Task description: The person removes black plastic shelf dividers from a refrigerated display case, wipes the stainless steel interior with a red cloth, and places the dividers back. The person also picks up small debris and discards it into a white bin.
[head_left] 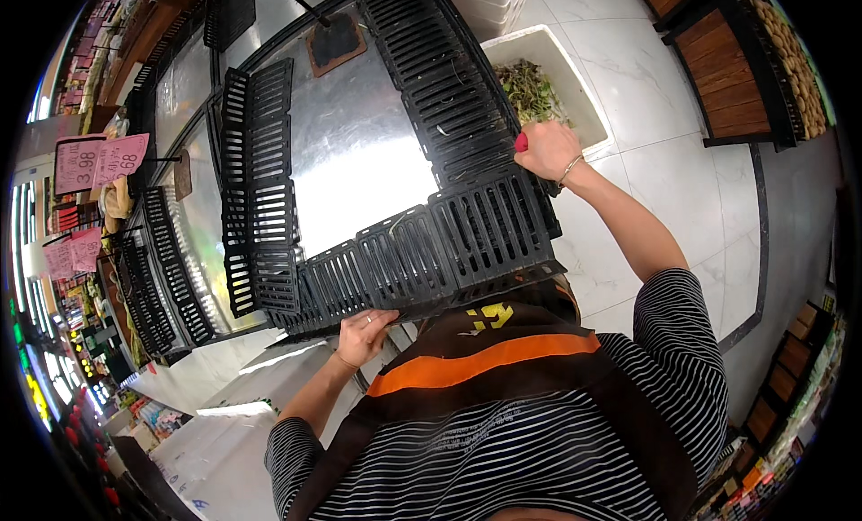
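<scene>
A black-edged display stand with a shiny metal deck (350, 130) lies before me, bordered by black slatted plastic panels (488, 228). My left hand (362, 336) has its fingers curled over the front edge of a slatted panel (347, 278). At the stand's right side, my right hand (551, 150) is closed around a small red thing (521, 142). Most of that thing is hidden in the fist. Just beyond this hand, a white foam box (586, 96) on the floor holds leafy green scraps (528, 90). Bits of plant litter lie on the right-hand panels (444, 110).
A sign base (335, 44) with a thin pole stands on the deck. Pink price cards (101, 160) hang at the left. White foam boxes (236, 447) are at lower left, and more are stacked (485, 5) at the top. A wooden produce stand (724, 69) is at upper right.
</scene>
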Demonstrator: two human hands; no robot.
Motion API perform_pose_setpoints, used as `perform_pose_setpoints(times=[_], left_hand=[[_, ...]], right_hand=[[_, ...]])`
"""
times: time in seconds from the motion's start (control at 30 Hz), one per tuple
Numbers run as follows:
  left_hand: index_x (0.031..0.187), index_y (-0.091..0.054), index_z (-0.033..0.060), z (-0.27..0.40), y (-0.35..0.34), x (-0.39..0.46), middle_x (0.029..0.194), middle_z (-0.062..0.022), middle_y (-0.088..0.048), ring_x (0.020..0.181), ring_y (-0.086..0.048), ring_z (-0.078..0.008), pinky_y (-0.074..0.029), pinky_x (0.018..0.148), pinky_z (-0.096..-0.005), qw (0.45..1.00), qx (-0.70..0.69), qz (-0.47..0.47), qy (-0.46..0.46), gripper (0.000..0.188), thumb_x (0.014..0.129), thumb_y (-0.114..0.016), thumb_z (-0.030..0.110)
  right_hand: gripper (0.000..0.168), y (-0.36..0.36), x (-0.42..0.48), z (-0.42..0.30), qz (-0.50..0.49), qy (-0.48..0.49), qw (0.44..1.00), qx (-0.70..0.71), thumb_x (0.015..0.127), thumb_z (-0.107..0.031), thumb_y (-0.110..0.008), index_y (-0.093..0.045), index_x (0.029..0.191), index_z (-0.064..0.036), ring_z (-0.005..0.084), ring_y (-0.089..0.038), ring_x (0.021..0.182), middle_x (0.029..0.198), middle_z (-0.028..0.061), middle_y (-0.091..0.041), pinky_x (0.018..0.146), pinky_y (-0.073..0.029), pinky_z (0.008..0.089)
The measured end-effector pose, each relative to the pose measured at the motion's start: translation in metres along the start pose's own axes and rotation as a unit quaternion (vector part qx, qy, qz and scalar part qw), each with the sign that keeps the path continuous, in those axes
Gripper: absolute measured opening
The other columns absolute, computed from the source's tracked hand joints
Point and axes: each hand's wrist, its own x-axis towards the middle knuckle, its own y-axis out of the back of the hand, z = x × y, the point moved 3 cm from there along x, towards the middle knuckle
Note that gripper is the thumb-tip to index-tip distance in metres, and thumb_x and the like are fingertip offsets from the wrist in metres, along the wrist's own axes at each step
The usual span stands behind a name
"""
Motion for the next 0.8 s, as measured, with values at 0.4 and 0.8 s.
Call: perform_pose_setpoints(times=[0.4,0.8], left_hand=[[0.096,-0.071,0.0088,-0.004,-0.014,0.035,0.096,-0.007,-0.07,0.085,-0.066,-0.0272,-0.054,0.073,-0.0389,0.97,-0.078,-0.228,0.001,0.021,0.081,-0.071,0.024],[0.097,-0.064,0.0054,-0.061,-0.045,0.196,0.101,-0.0125,-0.064,0.095,-0.06,-0.0316,-0.05,0.078,-0.0402,0.973,0.103,-0.139,0.151,0.026,0.08,-0.07,0.024]], right_hand=[[0.016,0.011,-0.003,-0.006,0.024,0.022,0.999,0.015,0.068,-0.024,-0.065,-0.069,0.073,-0.009,0.0348,-0.066,0.076,0.075,0.0179,-0.067,0.072,-0.052,0.0444],[0.021,-0.006,-0.004,-0.001,0.067,0.032,0.997,0.004,0.068,-0.024,-0.064,-0.066,0.074,-0.004,0.0383,-0.065,0.073,0.072,0.0209,-0.066,0.069,-0.052,0.0465]])
